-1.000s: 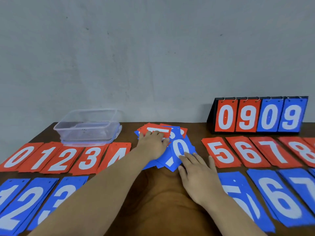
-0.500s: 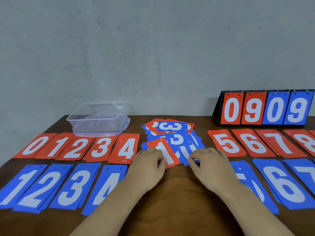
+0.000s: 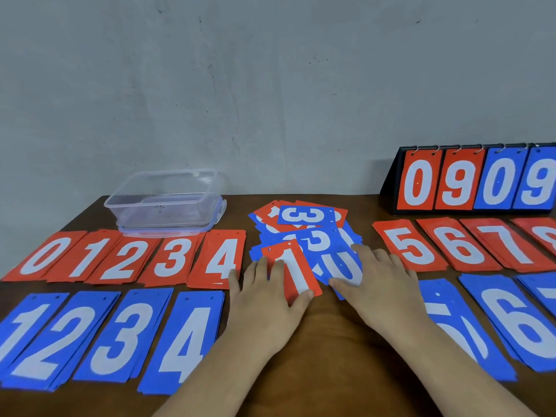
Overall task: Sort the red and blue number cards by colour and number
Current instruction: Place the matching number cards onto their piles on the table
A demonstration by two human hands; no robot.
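While steadying mixed pile (image 3: 307, 216) at twelve o'clock with flat right hand (image 3: 382, 284), pinches red 1 card (image 3: 288, 263) in left hand (image 3: 264, 302), probably bound ten o'clock.

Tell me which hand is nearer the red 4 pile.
Left. The left hand, pinching the red 1 card, sits beside the red 4 pile; the right hand lies farther right.

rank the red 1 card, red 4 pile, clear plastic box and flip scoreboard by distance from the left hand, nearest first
1. red 1 card: held by the left hand, mid-table.
2. red 4 pile: right beside the hand, on its left.
3. clear plastic box: back left, behind the red row.
4. flip scoreboard: back right, farthest.
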